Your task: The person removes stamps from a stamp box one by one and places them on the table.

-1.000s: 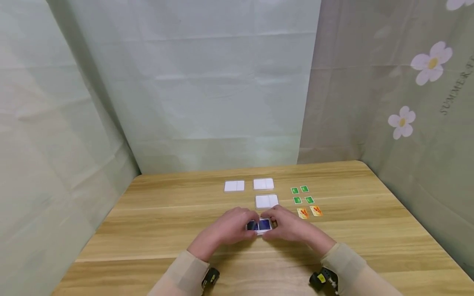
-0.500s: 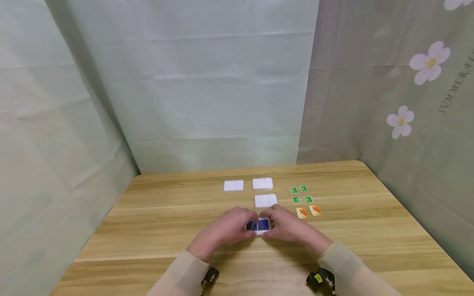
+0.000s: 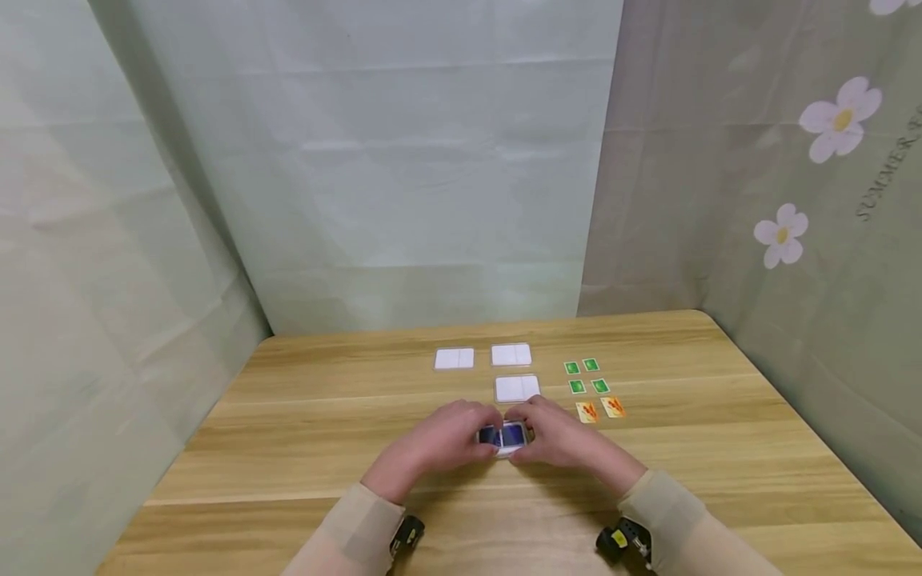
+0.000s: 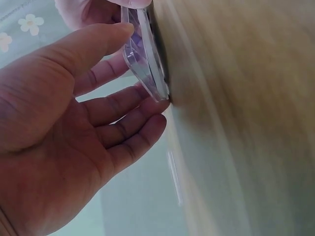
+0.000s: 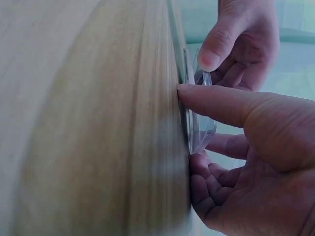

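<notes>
Pinching a clear case point(image 3: 507, 437) with a blue card inside, my left hand point(image 3: 441, 441) and right hand point(image 3: 560, 438) hold its opposite edges just above the desk point(image 3: 302, 424). It looks light, stiff, slippery and crackable, so thumbs and fingertips belong on the rims.

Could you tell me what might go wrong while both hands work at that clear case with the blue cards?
The clear case is held only at its edges by the left hand and right hand, so it may snap open and spill the blue cards. A slip could also push it into the white case or the orange cards nearby.
</notes>
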{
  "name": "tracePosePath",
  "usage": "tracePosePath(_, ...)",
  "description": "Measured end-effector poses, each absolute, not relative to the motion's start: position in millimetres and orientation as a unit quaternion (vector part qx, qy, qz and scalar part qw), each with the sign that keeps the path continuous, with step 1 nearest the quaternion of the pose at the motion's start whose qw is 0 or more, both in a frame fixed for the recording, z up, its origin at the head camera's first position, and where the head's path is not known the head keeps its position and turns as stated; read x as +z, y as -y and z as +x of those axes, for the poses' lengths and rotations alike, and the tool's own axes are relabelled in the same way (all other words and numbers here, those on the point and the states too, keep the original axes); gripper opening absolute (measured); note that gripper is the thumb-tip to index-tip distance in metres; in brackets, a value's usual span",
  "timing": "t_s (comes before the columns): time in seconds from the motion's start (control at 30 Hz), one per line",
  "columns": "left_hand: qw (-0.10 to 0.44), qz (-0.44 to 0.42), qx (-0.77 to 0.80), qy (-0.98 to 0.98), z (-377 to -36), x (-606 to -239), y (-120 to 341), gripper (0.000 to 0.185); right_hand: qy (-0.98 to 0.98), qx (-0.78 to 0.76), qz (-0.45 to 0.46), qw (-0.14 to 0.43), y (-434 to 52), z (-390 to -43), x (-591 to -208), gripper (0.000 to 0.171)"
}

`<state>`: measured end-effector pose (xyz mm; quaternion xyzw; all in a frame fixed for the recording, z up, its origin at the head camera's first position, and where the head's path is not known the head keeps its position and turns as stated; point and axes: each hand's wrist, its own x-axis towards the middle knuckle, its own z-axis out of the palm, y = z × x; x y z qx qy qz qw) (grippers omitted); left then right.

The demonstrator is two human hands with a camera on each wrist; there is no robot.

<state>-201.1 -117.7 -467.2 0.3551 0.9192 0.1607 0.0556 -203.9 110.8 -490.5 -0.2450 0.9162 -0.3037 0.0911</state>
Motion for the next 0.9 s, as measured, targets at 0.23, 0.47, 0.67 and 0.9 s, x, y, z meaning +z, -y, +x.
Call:
tracePosePath(0.23, 0.058, 0.343, 0.173, -0.921, -199, -466, 119, 0.034, -0.914, -0.313, -0.239, 0.096, -114, -202, -491, 0.067)
tracePosePath(0.47, 0.041, 0.328, 0.178, -0.927, -195, -457, 131, 0.038, -0.911, -0.317, -0.247, 0.093, -113, -204, -490, 0.079)
tracePosePath(0.67, 0.008, 0.321, 0.180, -0.930, -193, -452, 148, 0.039, -0.908, -0.322, -0.254, 0.092, -114, -204, -489, 0.066)
tracePosePath(0.9, -0.005, 0.308, 0.170, -0.936, -199, -452, 171, 0.037, -0.904, -0.325, -0.262, 0.093, -115, -203, -490, 0.054)
